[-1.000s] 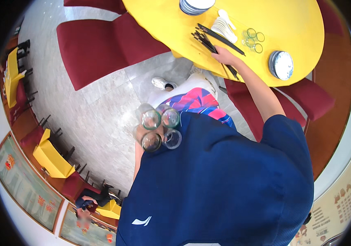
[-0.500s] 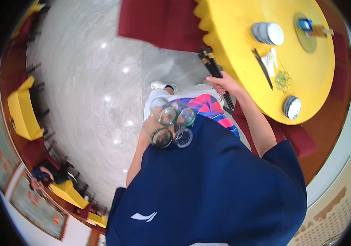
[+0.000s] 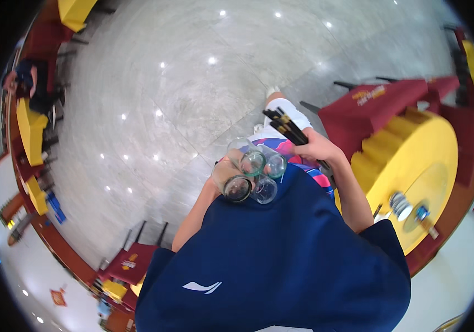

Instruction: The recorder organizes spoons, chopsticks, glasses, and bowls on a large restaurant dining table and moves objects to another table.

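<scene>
Several clear drinking glasses are bunched against the front of my dark blue shirt. My left hand is closed around them; most of its fingers are behind the glass. On the right, my right hand grips a bundle of black chopsticks with gold-coloured bands. The chopsticks slant up and to the left, and their other ends stick out below the hand. Both hands are in front of my waist, a little apart from each other.
A round table with a yellow cloth stands on my right, bearing stacked bowls and a glass turntable. Dark red covered chairs surround it. Grey shiny floor lies ahead. Further yellow tables and a seated person are at the left.
My body has turned left, away from the round table, which has moved lower and rightward in view. Both hands keep hold of the glasses and the chopsticks.
</scene>
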A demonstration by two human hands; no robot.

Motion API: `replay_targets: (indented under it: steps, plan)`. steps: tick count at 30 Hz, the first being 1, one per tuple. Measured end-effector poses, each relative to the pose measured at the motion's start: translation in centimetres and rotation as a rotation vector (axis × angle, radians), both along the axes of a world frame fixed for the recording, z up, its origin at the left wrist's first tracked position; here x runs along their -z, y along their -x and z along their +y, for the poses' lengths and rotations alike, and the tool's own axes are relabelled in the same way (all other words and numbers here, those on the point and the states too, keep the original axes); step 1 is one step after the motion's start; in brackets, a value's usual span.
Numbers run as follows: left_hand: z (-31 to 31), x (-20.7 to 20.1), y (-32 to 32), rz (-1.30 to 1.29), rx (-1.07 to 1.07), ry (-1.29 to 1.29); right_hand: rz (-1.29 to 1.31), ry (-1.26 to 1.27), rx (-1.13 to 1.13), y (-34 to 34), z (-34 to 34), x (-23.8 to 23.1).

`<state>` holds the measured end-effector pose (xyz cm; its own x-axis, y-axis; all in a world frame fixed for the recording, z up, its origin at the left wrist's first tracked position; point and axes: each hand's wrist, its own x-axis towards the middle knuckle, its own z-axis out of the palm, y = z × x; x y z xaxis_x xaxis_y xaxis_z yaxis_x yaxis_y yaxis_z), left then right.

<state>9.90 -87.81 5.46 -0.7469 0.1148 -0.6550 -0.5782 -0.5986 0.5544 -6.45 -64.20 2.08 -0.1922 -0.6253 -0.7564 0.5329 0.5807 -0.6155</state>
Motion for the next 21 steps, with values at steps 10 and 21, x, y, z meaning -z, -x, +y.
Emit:
replay_targets:
  steps: [10,21]
  plan:
    - [-20.9,3.5,12.0,0.52,-0.375,-0.281,0.128,-0.01,-0.635,20.7,-31.2,2.3]
    - [-45.8,-1.3,31.6,0.042,-0.593,0.128,-0.078,0.088,-0.813,41.3,-65.1,-0.2]
